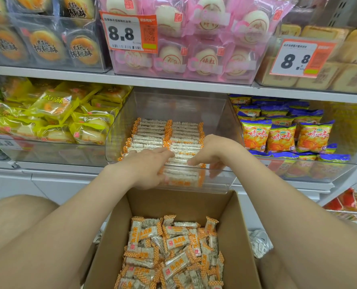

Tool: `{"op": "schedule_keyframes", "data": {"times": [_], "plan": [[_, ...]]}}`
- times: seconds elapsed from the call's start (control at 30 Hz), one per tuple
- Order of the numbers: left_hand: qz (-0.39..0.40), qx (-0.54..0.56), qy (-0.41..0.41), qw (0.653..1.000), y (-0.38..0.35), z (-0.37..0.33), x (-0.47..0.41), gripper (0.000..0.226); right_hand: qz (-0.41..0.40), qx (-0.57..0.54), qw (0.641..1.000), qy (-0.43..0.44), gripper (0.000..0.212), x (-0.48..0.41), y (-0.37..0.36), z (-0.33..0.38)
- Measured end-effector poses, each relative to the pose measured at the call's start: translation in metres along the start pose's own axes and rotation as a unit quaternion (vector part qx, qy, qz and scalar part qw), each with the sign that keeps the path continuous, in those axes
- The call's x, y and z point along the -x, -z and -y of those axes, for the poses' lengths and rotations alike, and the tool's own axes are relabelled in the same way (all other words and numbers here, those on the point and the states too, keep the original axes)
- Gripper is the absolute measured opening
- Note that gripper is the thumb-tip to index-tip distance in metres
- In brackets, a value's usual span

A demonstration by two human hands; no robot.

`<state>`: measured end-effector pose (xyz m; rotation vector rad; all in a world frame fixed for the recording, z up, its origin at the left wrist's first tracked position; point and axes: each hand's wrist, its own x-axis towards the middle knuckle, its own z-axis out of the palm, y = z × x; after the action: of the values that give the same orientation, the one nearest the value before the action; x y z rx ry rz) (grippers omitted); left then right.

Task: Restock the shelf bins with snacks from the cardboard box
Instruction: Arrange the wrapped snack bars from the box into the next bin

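Both hands in the clear bin [219, 184] — left hand [146, 163] flat on the rice bars [150, 130], right hand [211, 153] curled over the front row, grip unclear. Push too hard and the neat rows could buckle — more bars wait in the cardboard box [119, 226].

The price tag [128, 34] on the pink bun bin [173, 75] reads 8.8, like the right-hand tag [300, 58].

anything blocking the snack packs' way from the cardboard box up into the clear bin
Nothing visible. The open brown cardboard box sits just below the clear plastic bin, whose top is open; only its low front wall must be cleared.
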<state>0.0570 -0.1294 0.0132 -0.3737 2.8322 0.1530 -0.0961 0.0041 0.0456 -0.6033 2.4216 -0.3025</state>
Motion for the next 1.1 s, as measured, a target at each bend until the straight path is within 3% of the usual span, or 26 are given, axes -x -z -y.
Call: {"op": "schedule_keyframes", "data": {"times": [0.07, 0.13, 0.23, 0.3, 0.5, 0.63, 0.77, 0.9, 0.97, 1.07, 1.1], "plan": [[0.003, -0.009, 0.023, 1.000, -0.003, -0.001, -0.001, 0.079, 0.005, -0.062, 0.998, -0.002, 0.051, -0.008, -0.003, -0.003], [0.007, -0.018, 0.026, 0.999, -0.004, 0.000, -0.003, 0.081, -0.045, -0.068, 0.997, -0.014, 0.038, -0.012, -0.003, -0.003], [0.011, -0.011, 0.036, 0.999, -0.003, -0.001, -0.005, 0.092, -0.129, -0.090, 0.988, 0.000, 0.055, -0.023, -0.008, -0.006], [0.010, -0.017, 0.056, 0.998, -0.003, -0.004, -0.005, 0.098, -0.116, -0.165, 0.979, 0.009, 0.071, -0.026, -0.016, -0.003], [0.019, 0.034, 0.062, 0.997, 0.000, -0.008, -0.005, 0.104, -0.035, -0.248, 0.967, 0.038, 0.053, -0.039, -0.019, 0.007], [0.025, 0.060, 0.065, 0.996, 0.000, -0.005, -0.008, 0.089, -0.090, -0.272, 0.958, 0.032, 0.065, -0.051, -0.020, 0.007], [0.012, 0.040, 0.060, 0.997, -0.003, -0.004, -0.009, 0.088, -0.060, -0.258, 0.963, 0.057, 0.067, -0.057, -0.024, 0.008], [0.002, 0.027, 0.063, 0.998, -0.003, -0.007, -0.005, 0.087, -0.147, -0.246, 0.956, 0.065, 0.070, -0.064, -0.014, 0.010], [0.005, 0.030, 0.059, 0.998, -0.003, -0.007, -0.007, 0.085, -0.139, -0.209, 0.966, 0.070, 0.061, -0.072, -0.015, 0.013], [0.016, 0.034, 0.059, 0.998, -0.003, -0.004, -0.013, 0.084, -0.100, -0.161, 0.977, 0.094, 0.018, -0.080, -0.018, 0.019], [0.017, 0.038, 0.058, 0.997, -0.004, -0.002, -0.016, 0.084, -0.097, -0.163, 0.976, 0.103, 0.013, -0.082, -0.017, 0.018]]}}
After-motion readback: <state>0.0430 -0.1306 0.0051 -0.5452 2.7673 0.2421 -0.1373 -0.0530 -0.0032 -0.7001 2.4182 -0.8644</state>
